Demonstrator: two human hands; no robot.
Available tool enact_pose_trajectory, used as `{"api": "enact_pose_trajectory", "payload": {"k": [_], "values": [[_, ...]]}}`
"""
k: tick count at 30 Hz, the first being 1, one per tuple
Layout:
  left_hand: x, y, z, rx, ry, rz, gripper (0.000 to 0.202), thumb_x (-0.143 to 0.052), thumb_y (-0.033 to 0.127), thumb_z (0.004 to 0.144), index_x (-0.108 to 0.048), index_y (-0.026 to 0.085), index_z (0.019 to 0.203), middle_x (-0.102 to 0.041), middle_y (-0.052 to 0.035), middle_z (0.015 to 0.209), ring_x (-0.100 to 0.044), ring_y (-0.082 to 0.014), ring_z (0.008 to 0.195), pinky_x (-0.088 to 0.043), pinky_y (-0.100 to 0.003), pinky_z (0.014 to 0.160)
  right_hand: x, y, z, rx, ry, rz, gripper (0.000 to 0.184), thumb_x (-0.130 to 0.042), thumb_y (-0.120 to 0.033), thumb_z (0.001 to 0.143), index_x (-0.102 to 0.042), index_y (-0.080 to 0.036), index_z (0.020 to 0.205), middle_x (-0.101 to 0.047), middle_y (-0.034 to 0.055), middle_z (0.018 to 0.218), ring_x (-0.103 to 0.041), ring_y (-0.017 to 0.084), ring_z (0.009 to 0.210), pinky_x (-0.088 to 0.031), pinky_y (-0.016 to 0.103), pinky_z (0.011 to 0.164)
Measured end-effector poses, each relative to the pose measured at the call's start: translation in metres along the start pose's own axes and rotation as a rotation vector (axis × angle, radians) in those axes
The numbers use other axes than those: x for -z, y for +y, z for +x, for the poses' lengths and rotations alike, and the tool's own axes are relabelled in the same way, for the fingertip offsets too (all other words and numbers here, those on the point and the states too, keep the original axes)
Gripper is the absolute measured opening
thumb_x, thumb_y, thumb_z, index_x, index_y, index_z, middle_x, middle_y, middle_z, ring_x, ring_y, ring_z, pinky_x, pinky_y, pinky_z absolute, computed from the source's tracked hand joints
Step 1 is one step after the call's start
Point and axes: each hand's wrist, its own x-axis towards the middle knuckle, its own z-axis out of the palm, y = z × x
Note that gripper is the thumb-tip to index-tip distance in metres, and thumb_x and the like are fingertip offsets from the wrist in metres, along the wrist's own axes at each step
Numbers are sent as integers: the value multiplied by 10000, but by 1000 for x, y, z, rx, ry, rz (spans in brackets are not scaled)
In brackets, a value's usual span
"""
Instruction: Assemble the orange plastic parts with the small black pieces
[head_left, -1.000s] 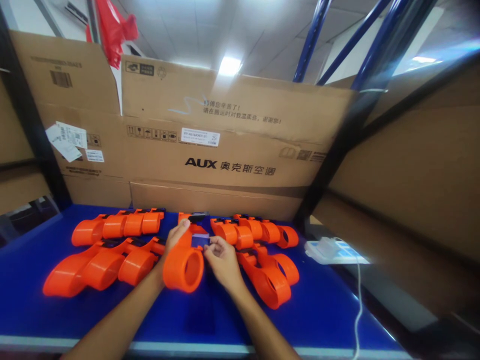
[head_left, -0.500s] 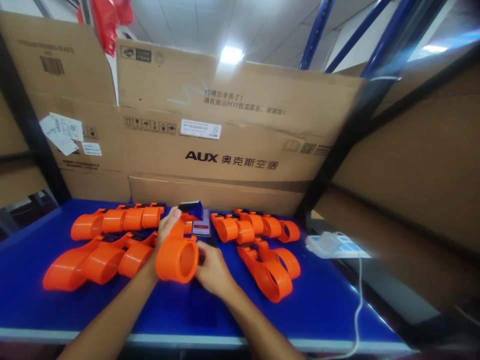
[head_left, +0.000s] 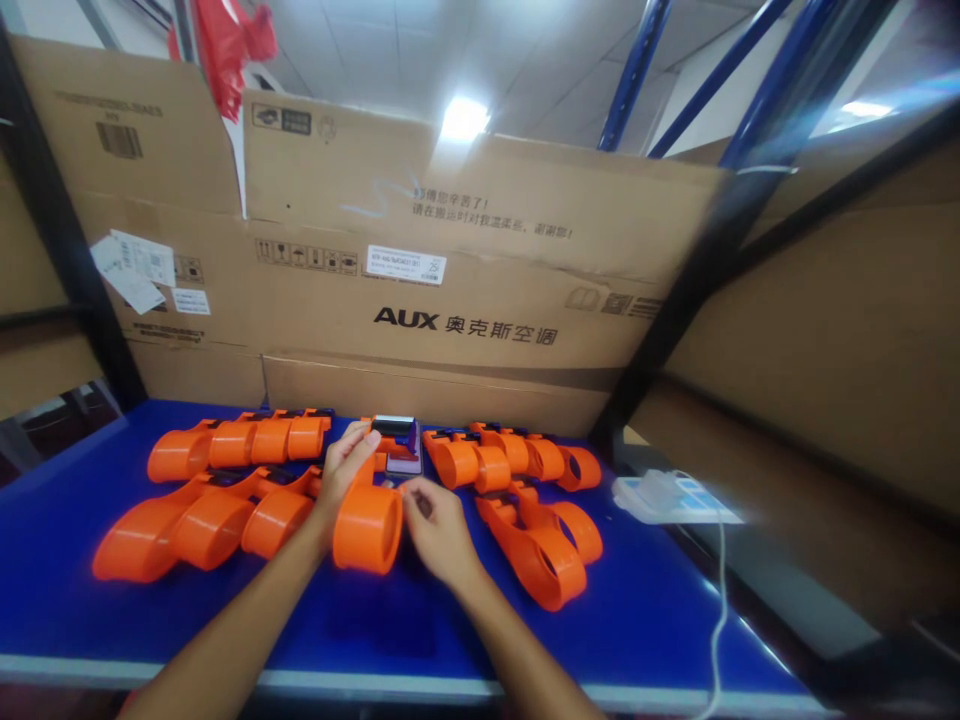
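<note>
My left hand (head_left: 346,474) is wrapped around an orange tape dispenser (head_left: 367,530) above the front middle of the blue table. Its round hub faces me and right, and its dark blue and black head (head_left: 395,432) with a pale toothed edge points away. Close to the hub's right side is my right hand (head_left: 441,530), its fingers curled into a pinch. What those fingertips hold, if anything, is too small to make out. Behind the dispenser a phone (head_left: 406,464) lies partly hidden.
Several orange tape dispensers stand in two rows at left (head_left: 214,530), and several more at right (head_left: 551,555). A white power strip (head_left: 671,497) with a cable sits at the table's (head_left: 645,620) right edge. A cardboard sheet (head_left: 465,280) rises behind, between dark frame posts.
The held tape dispenser has turned, so its head shows more from the side and its hub has shifted slightly right. My right hand remains beside the hub, fingers more curled. The camera view has tilted slightly.
</note>
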Motion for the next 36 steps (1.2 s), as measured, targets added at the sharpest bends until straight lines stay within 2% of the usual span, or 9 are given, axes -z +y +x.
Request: {"api": "enact_pose_trajectory", "payload": {"k": [2,4,6,8,12,15,19,25,36], "values": [[2,-3,-2,75,-66,18,367,-740,511,748,-687,165,861,-667,-32,767,-624,-164,679,-501,-252,639,4,1,2,-23,120,98,266,-536,-358,958,-667,-191,1118,-708,31,814,-659,184,737,-524,278,696],[2,-7,-6,157,-144,41,381,-720,531,770,-654,170,875,-608,11,611,-533,-127,501,-440,-235,511,8,-1,4,-3,202,159,383,-560,-370,954,-573,-197,1296,-714,61,957,-670,188,811,-539,293,735],[-1,-11,-11,180,-200,71,372,-706,528,793,-622,176,875,-565,35,537,-483,-110,447,-392,-217,473,13,-3,5,31,229,162,469,-605,-374,930,-532,-205,1362,-694,95,1102,-667,192,861,-547,291,728],[-5,-14,-16,152,-226,84,352,-707,509,801,-604,179,869,-546,45,525,-482,-103,454,-377,-206,476,19,-5,6,51,226,110,480,-631,-379,912,-555,-203,1352,-683,104,1129,-659,188,837,-543,273,665],[-11,-18,-22,139,-280,93,343,-691,499,813,-612,181,915,-554,52,596,-475,-85,428,-349,-204,448,29,-3,7,91,255,-131,411,-651,-368,898,-634,-189,1268,-699,67,907,-591,158,637,-508,266,559],[-12,-20,-24,191,-327,113,381,-671,510,821,-625,180,1005,-599,35,659,-507,-91,409,-358,-215,432,33,1,6,170,297,-283,367,-636,-336,900,-660,-192,1237,-701,66,854,-590,173,627,-529,303,599],[-12,-21,-25,255,-350,107,398,-667,516,819,-621,173,1014,-612,35,637,-509,-94,387,-367,-218,423,33,5,4,252,298,-382,364,-614,-316,907,-656,-191,1246,-717,97,920,-656,219,768,-565,351,715],[-15,-22,-27,288,-328,140,388,-696,532,801,-630,158,880,-592,35,575,-458,-74,350,-310,-204,381,32,8,1,296,248,-425,366,-583,-283,929,-630,-190,1280,-716,103,956,-674,228,841,-567,360,784],[-14,-23,-29,279,-376,106,369,-687,527,806,-621,164,789,-494,55,401,-403,-86,306,-275,-207,369,33,8,2,353,204,-412,333,-538,-255,946,-632,-177,1256,-698,94,894,-647,221,776,-563,363,745]]}}
